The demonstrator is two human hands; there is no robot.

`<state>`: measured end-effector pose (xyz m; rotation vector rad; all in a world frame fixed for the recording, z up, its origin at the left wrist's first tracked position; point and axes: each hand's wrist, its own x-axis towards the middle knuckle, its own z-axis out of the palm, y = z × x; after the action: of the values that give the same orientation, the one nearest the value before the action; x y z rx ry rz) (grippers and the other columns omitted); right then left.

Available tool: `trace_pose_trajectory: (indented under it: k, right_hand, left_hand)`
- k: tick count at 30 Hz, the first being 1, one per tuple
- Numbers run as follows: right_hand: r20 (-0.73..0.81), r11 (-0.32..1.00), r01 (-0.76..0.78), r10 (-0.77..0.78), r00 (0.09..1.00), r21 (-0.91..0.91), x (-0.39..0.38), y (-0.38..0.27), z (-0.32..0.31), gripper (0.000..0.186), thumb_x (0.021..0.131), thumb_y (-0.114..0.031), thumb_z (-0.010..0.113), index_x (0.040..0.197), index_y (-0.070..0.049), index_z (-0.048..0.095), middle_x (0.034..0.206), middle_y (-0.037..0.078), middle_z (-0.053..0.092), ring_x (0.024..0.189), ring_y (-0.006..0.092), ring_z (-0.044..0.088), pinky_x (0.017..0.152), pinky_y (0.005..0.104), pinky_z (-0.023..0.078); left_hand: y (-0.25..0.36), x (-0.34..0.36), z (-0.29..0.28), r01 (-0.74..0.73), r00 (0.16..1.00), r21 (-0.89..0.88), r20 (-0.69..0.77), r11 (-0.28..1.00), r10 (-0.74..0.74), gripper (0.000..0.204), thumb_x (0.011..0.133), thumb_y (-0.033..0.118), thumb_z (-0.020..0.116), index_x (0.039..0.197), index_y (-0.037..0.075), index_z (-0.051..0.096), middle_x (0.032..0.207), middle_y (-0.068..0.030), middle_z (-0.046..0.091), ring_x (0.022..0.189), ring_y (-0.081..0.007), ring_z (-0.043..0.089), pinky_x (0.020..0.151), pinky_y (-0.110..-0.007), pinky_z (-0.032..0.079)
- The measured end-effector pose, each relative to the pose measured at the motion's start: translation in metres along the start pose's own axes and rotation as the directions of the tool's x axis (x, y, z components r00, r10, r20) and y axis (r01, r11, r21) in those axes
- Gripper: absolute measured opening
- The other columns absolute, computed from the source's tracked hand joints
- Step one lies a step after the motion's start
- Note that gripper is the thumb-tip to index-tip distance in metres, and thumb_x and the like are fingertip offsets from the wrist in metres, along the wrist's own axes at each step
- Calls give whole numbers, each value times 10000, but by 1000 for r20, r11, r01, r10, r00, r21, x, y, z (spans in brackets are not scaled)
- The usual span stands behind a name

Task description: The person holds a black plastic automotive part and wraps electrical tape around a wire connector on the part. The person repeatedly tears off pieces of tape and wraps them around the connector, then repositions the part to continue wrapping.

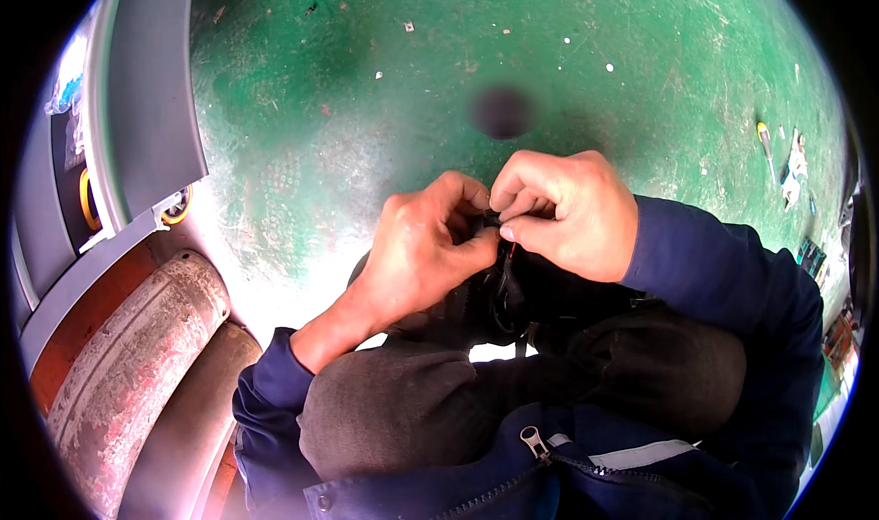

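While the person crouches over a green floor (385, 108), both hands meet just above the knees. The left hand (426, 250) is curled shut, and its fingertips pinch a small black part (494, 220). The right hand (563, 211) is also curled shut, with its thumb and fingers pressing on the same small black part from the other side. The two hands touch each other there. A thin red wire (510, 253) hangs down from the part, and black wires (504, 296) loop below it toward a dark bundle in the lap. The part is too small and too covered to tell just what it is.

My guess is that the work on the part is in the middle: the part is held tight by both hands, but the wires are loose and hang free, so something is left to join or fix.

Near the left edge of the floor stand a grey metal frame (146, 90) and a worn, rusty roller (137, 355). Far off by the right edge lie a screwdriver (765, 145) and some small bits.
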<state>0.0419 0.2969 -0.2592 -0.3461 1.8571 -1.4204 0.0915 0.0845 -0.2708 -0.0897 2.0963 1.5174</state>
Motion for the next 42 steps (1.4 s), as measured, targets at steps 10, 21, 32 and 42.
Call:
trace_pose_trajectory:
  k: [10,21,32,42]
  right_hand:
    - [166,710,580,-567,807,-399,3,13,-1,190,777,0,731,900,-55,596,731,99,617,691,314,661,576,429,523]
    - [4,988,16,-17,1000,155,6,7,-15,210,930,2,609,1135,24,650,990,169,771,808,220,739,737,360,594]
    - [333,832,-492,402,853,257,14,1,-20,168,982,-60,634,1100,57,659,949,134,735,766,174,734,575,277,551]
    - [314,843,-477,396,863,250,16,1,-15,208,948,-75,698,1089,62,629,905,133,738,761,150,713,559,267,505]
  left_hand:
    - [-7,2,-11,254,961,-208,163,945,-223,168,875,-70,733,1012,-19,651,922,-44,717,860,-92,688,759,-254,576]
    - [0,-2,-15,274,956,-420,220,865,-196,204,879,-80,756,1052,-14,671,1045,-57,711,919,-96,676,796,-248,567]
    - [-7,-6,-6,-104,987,-273,90,956,133,180,875,-100,739,997,3,656,1066,-71,684,939,-123,686,788,-281,593]
    - [-3,-4,-8,-133,986,-124,81,983,144,163,870,-87,739,997,6,695,1036,-61,694,934,-143,710,768,-288,603]
